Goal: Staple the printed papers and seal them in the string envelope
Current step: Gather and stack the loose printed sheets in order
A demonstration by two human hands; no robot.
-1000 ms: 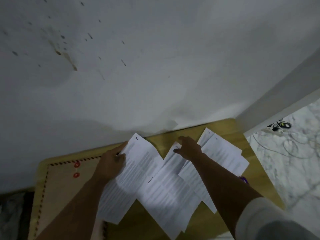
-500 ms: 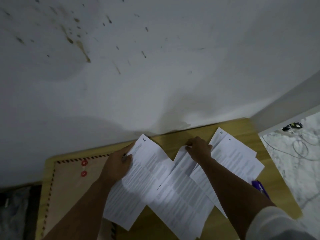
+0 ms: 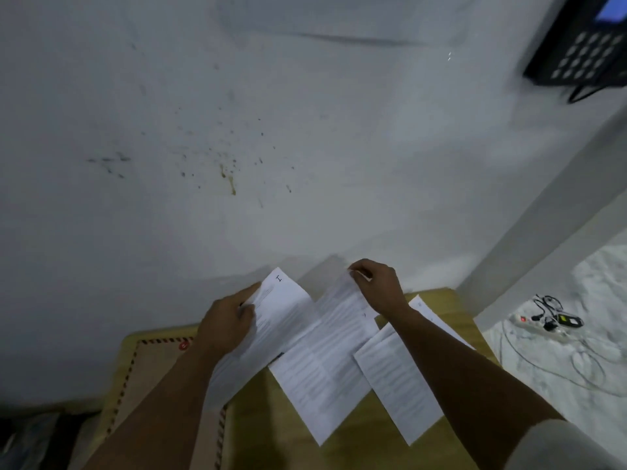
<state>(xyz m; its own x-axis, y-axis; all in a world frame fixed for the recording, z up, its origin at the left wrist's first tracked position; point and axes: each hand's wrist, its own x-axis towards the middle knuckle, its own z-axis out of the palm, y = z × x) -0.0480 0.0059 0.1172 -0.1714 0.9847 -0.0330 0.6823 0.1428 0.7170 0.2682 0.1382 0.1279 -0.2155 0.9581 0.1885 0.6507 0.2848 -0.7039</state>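
Printed white sheets lie fanned on a yellow wooden table (image 3: 342, 452). My left hand (image 3: 227, 322) grips the left sheet (image 3: 271, 320) by its left edge, near the top. My right hand (image 3: 380, 286) pinches the top corner of the middle sheet (image 3: 322, 364) and lifts it off the table. A third sheet (image 3: 397, 381) lies under my right forearm. The brown string envelope (image 3: 149, 381), with a red-and-dark striped border and a red button, lies flat at the left, partly under my left arm. No stapler is visible.
A stained white wall (image 3: 271, 130) rises right behind the table. A black keypad device (image 3: 583, 45) hangs at the upper right. On the marble floor at the right lie a power strip (image 3: 543, 325) and tangled cables.
The camera has tilted up, showing more wall. My right hand has raised the middle sheet's top corner off the table. My left hand keeps its hold on the left sheet.
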